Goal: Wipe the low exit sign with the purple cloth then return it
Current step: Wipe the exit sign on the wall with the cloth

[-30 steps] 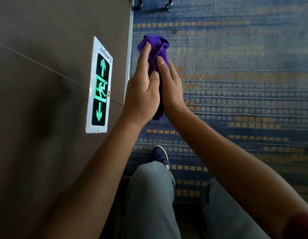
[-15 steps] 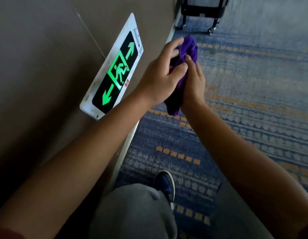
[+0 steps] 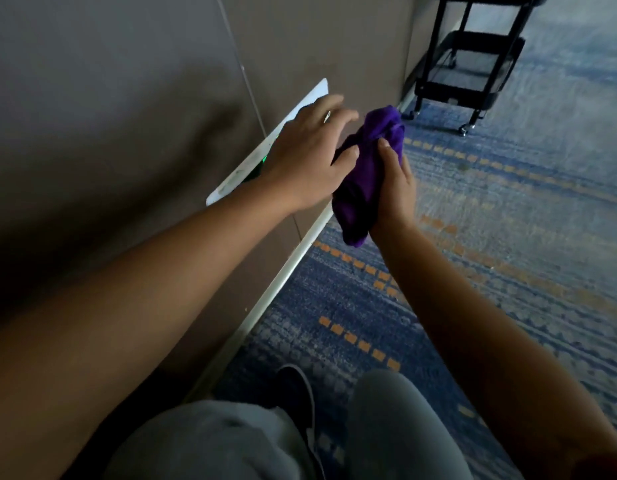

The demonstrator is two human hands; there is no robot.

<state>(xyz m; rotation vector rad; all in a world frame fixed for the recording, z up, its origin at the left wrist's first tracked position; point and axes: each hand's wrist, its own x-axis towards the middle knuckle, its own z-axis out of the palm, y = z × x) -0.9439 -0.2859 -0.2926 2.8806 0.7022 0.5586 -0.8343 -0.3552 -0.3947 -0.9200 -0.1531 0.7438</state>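
The low exit sign [image 3: 231, 181], white-framed with a green glow, is fixed near the bottom of the brown wall; my left hand [image 3: 307, 157] covers most of it. That hand has its fingers spread, and its thumb touches the purple cloth [image 3: 366, 174]. My right hand [image 3: 393, 188] is closed around the bunched cloth, holding it in the air just right of the sign, above the carpet edge.
A black wheeled cart [image 3: 469, 64] stands on the blue and orange carpet [image 3: 508, 220] at the upper right, beside the wall. A pale baseboard [image 3: 276, 292] runs along the wall's foot. My grey-trousered knees and a dark shoe [image 3: 296, 396] fill the bottom.
The view swung up and right, bringing the cart in. My left hand let go of the cloth and opened in front of the sign; the right hand keeps the cloth.
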